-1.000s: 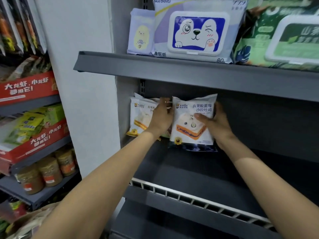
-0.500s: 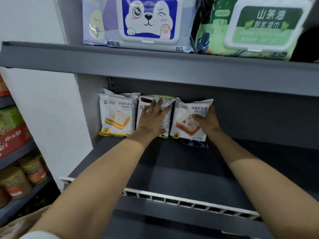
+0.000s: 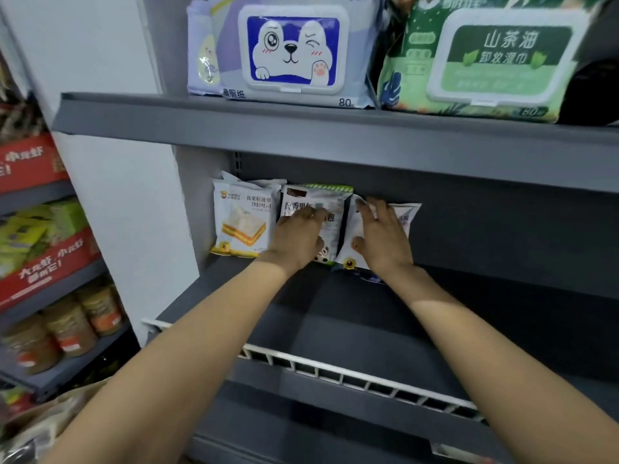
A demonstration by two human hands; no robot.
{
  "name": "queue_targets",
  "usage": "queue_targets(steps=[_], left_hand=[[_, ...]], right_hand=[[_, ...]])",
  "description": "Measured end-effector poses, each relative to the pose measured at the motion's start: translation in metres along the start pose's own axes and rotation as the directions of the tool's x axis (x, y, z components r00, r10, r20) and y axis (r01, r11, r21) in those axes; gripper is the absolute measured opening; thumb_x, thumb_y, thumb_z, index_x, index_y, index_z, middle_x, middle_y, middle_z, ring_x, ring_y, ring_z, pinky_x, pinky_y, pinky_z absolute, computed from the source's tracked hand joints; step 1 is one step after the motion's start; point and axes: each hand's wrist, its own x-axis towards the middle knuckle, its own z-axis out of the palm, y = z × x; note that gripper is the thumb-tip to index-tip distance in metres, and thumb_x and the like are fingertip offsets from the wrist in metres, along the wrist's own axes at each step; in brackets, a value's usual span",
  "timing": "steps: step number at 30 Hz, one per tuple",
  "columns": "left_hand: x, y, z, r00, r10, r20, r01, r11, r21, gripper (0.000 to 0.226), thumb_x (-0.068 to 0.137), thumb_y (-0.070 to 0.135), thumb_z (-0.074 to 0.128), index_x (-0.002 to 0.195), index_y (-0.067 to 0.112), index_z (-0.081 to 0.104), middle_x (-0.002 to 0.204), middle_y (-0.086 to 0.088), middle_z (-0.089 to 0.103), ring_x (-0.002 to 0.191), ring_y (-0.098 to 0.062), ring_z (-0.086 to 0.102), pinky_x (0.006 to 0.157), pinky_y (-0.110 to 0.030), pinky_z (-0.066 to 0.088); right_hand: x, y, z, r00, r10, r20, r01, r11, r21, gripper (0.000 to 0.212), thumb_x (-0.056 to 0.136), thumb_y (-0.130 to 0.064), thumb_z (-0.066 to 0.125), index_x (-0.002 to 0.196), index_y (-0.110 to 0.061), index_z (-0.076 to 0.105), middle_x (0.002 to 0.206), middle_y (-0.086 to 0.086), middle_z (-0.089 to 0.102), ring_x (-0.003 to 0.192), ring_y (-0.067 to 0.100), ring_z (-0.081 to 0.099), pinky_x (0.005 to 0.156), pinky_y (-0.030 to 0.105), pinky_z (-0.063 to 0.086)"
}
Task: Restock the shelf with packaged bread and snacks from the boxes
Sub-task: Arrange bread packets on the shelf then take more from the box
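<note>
Shelf (image 3: 335, 316), frame centre: three bread packs upright against the back wall. Left hand (image 3: 298, 239) flat on middle pack (image 3: 330, 209); right hand (image 3: 382, 239) flat on right pack (image 3: 410, 214). Risk: soft packs may topple forward once released

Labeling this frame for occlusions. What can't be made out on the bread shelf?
- Right bread pack, head view: the right hand covers its picture and most print.
- Middle pack: the left hand hides its lower front.
- Dark item under the right pack: only a sliver shows.
- Boxes: out of frame.
</note>
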Motion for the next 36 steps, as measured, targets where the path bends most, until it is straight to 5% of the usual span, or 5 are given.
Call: queue_targets(steps=[11, 20, 28, 32, 36], left_hand=[[-0.178, -0.081, -0.054, 0.884, -0.440, -0.157, 0.430, 0.898, -0.096, 0.022, 0.093, 0.028, 0.046, 0.106, 0.016, 0.059, 0.103, -0.009, 0.068, 0.098, -0.033, 0.061, 0.076, -0.037, 0.050], [-0.454, -0.194, -0.043, 0.519, -0.846, -0.120, 0.836, 0.532, -0.137, 0.023, 0.093, 0.027, 0.046, 0.100, 0.014, 0.063, 0.092, -0.009, 0.069, 0.087, -0.031, 0.063, 0.064, -0.035, 0.047], [-0.676, -0.286, -0.013, 0.215, -0.970, 0.110, 0.974, 0.205, -0.100, 0.022, 0.091, 0.022, 0.046, 0.099, 0.008, 0.060, 0.096, -0.016, 0.066, 0.094, -0.035, 0.060, 0.065, -0.033, 0.040], [-0.732, -0.333, 0.020, 0.216, -0.938, 0.270, 0.976, 0.206, -0.068, 0.027, 0.092, 0.015, 0.046, 0.113, 0.000, 0.056, 0.115, -0.022, 0.058, 0.109, -0.037, 0.053, 0.083, -0.038, 0.044], [-0.741, -0.378, 0.049, 0.336, -0.834, 0.438, 0.925, 0.379, 0.013, 0.036, 0.096, 0.009, 0.038, 0.130, -0.002, 0.040, 0.130, -0.023, 0.044, 0.119, -0.040, 0.047, 0.098, -0.048, 0.041]], right_hand=[[-0.073, -0.171, -0.021, 0.909, -0.407, 0.085, 0.342, 0.849, 0.403, 0.025, 0.094, -0.019, 0.047, 0.113, -0.018, 0.063, 0.109, 0.007, 0.066, 0.099, 0.024, 0.061, 0.080, 0.036, 0.052], [-0.227, -0.387, 0.073, 0.579, -0.729, 0.363, 0.474, 0.664, 0.578, 0.022, 0.093, -0.020, 0.047, 0.105, -0.013, 0.065, 0.099, 0.009, 0.068, 0.090, 0.027, 0.062, 0.075, 0.043, 0.053], [-0.383, -0.531, 0.193, 0.304, -0.709, 0.637, 0.403, 0.701, 0.588, 0.031, 0.091, -0.017, 0.052, 0.120, -0.013, 0.059, 0.123, 0.013, 0.058, 0.110, 0.030, 0.055, 0.084, 0.033, 0.046], [-0.433, -0.574, 0.248, 0.331, -0.584, 0.742, 0.318, 0.809, 0.495, 0.064, 0.092, -0.023, 0.055, 0.146, -0.013, 0.024, 0.146, 0.018, 0.025, 0.133, 0.037, 0.030, 0.106, 0.041, 0.034], [-0.441, -0.596, 0.294, 0.364, -0.373, 0.853, 0.073, 0.925, 0.373, 0.098, 0.090, -0.032, 0.060, 0.149, -0.007, -0.015, 0.158, 0.018, 0.000, 0.145, 0.034, 0.008, 0.116, 0.044, 0.020]])
